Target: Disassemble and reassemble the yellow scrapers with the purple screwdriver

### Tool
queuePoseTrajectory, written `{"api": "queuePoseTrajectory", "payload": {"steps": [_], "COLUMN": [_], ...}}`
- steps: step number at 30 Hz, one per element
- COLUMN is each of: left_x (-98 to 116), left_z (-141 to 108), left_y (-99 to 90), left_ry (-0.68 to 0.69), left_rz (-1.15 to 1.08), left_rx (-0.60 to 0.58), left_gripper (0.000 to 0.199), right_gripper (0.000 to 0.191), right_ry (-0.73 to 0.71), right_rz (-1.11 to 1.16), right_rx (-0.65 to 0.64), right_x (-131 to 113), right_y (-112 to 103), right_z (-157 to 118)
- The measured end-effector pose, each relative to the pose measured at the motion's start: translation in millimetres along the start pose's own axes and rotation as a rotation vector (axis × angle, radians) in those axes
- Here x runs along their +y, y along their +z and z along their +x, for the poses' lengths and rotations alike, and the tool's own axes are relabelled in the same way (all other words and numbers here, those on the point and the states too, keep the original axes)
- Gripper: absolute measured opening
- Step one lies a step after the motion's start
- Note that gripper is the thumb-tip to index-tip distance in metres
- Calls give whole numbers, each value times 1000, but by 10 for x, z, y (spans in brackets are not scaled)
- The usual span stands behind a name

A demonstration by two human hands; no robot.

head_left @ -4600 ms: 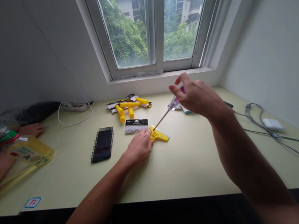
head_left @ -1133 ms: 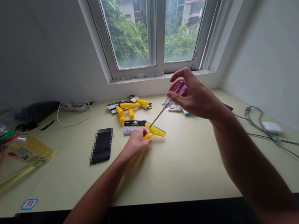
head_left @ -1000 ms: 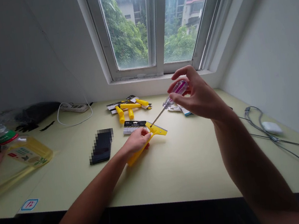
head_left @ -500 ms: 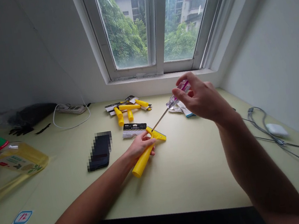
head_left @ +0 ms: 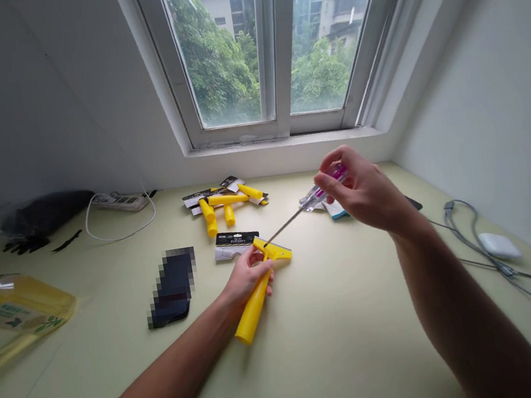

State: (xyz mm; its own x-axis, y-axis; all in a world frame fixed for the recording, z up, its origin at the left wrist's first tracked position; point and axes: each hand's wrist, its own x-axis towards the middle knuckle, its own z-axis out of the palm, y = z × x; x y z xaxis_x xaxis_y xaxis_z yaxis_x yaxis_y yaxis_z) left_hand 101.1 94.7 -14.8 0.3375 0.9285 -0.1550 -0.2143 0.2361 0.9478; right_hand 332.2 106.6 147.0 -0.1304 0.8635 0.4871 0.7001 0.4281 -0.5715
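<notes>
Your left hand point(head_left: 246, 278) is clenched round a yellow plastic scraper point(head_left: 255, 310), whose long handle has swung round toward you, its head resting on the pale green desk point(head_left: 347, 346). Your right hand point(head_left: 364, 194) pinches a clear-and-magenta screwdriver point(head_left: 328, 187), its thin steel shaft point(head_left: 287, 226) reaching down to that yellow head. A black-and-white card package point(head_left: 235, 243) lies just beside it; a heap of yellow handles point(head_left: 221, 202) sits beyond.
</notes>
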Motion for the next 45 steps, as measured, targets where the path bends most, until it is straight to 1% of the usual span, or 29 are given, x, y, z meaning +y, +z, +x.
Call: {"api": "queuePoseTrajectory", "payload": {"steps": [2,3,5,6,8,9,11,13,15,19,21,24,27,29,31,34,36,39,45], "left_x": [-5,0,22,38,70,82,91,76,42,-24,-36,-38,-45,-50,-51,-36,-19,5,20], "left_z": [6,9,18,24,40,50,74,97,111,86,55,28,46,69,83,79,69,52,13], "left_y": [-4,-5,0,7,29,43,67,75,64,34,37,55,67,66,63,65,73,94,106], "left_ry": [15,20,24,23,5,-10,-42,-61,-68,-50,-27,-10,0,6,-4,-21,-31,-79,-127], "left_rz": [-13,-20,-38,-51,-82,-99,-125,-138,-141,-161,-163,-175,-195,-189,-182,-154,-121,-94,-92], "left_rx": [31,50,86,97,104,100,89,81,72,90,106,90,80,95,105,105,91,45,-5], "left_gripper": [37,37,37,36,33,30,28,27,28,29,29,29,28,29,31,31,31,31,30], "right_gripper": [32,32,28,25,21,21,23,19,14,22,28,36,35,34,35,37,37,34,32], "right_ry": [24,30,24,12,-26,-45,-64,-54,-21,27,21,-1,-22,-32,-25,7,17,10,-63], "right_rz": [-124,-199,-280,-263,-134,-55,49,100,123,165,238,402,547,595,548,362,313,326,321], "right_rx": [72,79,33,-15,-119,-153,-179,-170,-129,65,113,81,9,-2,35,88,65,21,-90], "right_x": [14,24,53,70,109,127,157,174,178,169,167,158,133,123,132,174,198,192,113], "right_y": [43,42,-4,-43,-132,-171,-211,-187,-108,72,109,102,108,141,173,165,121,34,-86], "right_z": [34,49,70,75,80,81,87,102,124,150,149,141,128,120,117,122,124,109,46]}}
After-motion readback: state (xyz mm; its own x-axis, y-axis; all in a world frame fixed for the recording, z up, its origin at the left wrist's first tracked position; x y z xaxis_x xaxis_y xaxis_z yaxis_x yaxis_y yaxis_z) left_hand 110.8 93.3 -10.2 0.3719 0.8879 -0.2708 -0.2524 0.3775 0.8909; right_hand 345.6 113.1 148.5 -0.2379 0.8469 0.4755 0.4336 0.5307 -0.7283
